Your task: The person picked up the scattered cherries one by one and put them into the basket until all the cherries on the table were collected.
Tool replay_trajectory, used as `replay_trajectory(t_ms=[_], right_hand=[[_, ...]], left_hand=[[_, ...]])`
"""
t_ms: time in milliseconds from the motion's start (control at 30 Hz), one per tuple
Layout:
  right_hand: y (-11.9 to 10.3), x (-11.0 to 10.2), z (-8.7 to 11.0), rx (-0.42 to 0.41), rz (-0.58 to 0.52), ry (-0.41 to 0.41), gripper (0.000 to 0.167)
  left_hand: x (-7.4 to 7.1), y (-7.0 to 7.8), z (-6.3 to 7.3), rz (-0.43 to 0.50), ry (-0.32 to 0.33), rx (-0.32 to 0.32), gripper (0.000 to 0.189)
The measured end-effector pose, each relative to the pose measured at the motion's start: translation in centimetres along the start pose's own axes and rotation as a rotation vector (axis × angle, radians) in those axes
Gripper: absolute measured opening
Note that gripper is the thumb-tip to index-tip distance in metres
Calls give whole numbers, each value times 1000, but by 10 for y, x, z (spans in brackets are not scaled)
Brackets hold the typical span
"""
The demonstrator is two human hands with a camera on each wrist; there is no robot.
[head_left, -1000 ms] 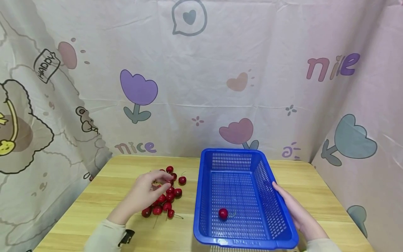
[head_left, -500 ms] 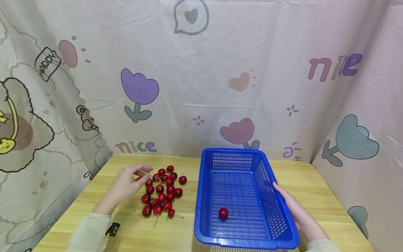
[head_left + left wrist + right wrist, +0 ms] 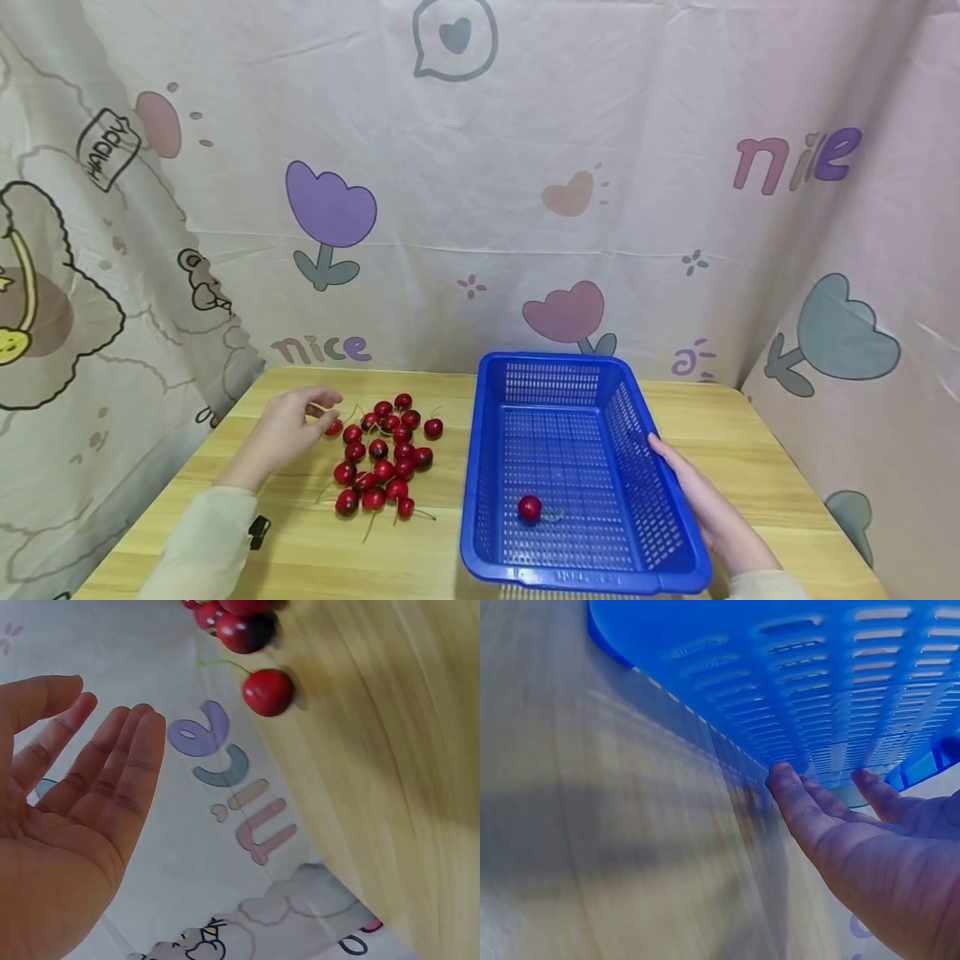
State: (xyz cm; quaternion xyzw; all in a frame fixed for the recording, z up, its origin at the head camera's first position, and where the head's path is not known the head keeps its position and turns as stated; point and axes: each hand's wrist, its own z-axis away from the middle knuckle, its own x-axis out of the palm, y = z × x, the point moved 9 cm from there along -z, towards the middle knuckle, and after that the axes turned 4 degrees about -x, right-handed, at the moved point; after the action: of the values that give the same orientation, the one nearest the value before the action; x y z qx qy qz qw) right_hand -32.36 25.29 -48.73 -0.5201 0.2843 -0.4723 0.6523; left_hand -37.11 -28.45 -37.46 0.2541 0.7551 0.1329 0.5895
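Note:
My left hand (image 3: 288, 429) is at the left edge of a spread of red cherries (image 3: 384, 471), its fingertips right by the leftmost cherry (image 3: 333, 427). In the left wrist view its fingers (image 3: 139, 761) are extended with nothing between them, and a stemmed cherry (image 3: 268, 692) lies apart from them. On the right is a blue perforated plastic basket (image 3: 472, 483), holding a single stemmed cherry (image 3: 529, 508). My right hand (image 3: 708, 504) rests against the basket's right side. From the right wrist, its straight fingers (image 3: 802, 806) reach the slotted outer wall (image 3: 810, 675).
Everything sits on a light wooden table (image 3: 300, 567). A printed cloth (image 3: 450, 183) hangs behind it and along both sides. One cherry (image 3: 433, 428) lies slightly apart, between the others and the basket.
My left hand has moved left from over the middle of the cherries to their left edge, uncovering them. My right hand and the basket stay in place.

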Motion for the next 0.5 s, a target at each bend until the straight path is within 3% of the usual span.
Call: replay_trajectory(t_ms=[500], right_hand=[[4, -3, -1, 16, 1, 17, 95]], left_hand=[[17, -27, -17, -82, -76, -20, 22]])
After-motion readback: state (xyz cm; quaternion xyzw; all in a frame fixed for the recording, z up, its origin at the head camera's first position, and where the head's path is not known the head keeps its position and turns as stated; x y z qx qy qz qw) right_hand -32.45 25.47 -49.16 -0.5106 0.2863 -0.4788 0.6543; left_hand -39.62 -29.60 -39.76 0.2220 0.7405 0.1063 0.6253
